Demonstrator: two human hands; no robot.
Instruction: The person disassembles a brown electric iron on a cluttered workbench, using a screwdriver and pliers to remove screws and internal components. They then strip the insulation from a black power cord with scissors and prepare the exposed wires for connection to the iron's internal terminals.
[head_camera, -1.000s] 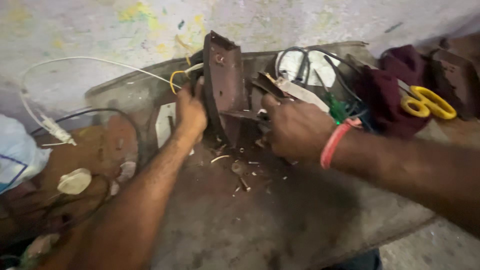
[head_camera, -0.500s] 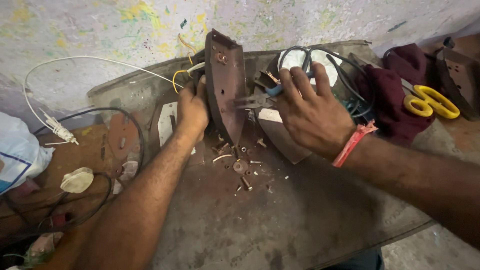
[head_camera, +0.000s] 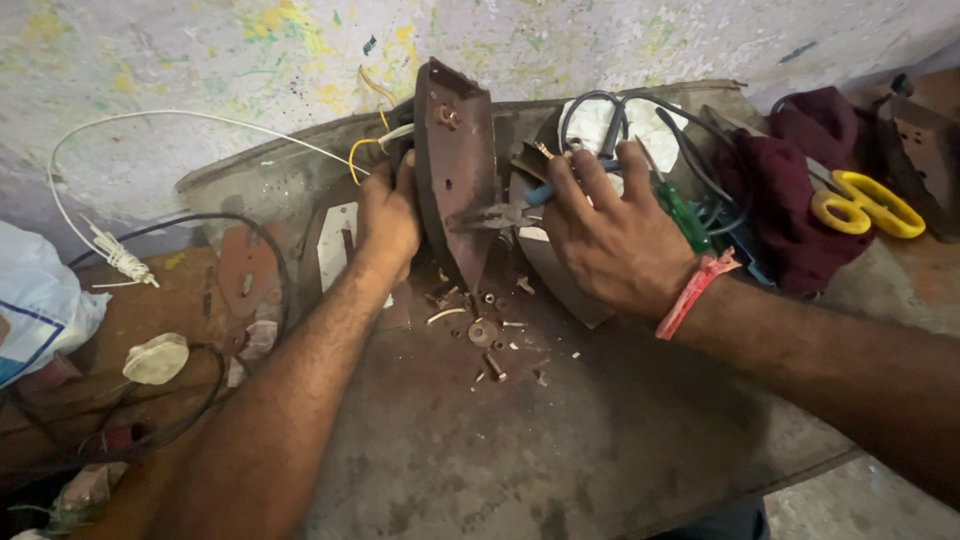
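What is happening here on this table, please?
A person is working on an old rusty iron soleplate, which stands on edge on a worn grey table. The left hand steadies it from behind, near the yellow and white wires. The right hand holds pliers with their tip at the plate's face. Small screws and washers lie loose below. A green screwdriver and yellow scissors lie to the right.

Rust-brown iron soleplate (head_camera: 455, 165), yellow and white wires (head_camera: 375, 145), blue-handled pliers (head_camera: 505, 212), green screwdriver (head_camera: 682, 212), red wristband (head_camera: 692, 293), yellow scissors (head_camera: 868, 205), maroon cloth (head_camera: 785, 185), paint-speckled pale wall (head_camera: 200, 60), grey worktop (head_camera: 560, 430)
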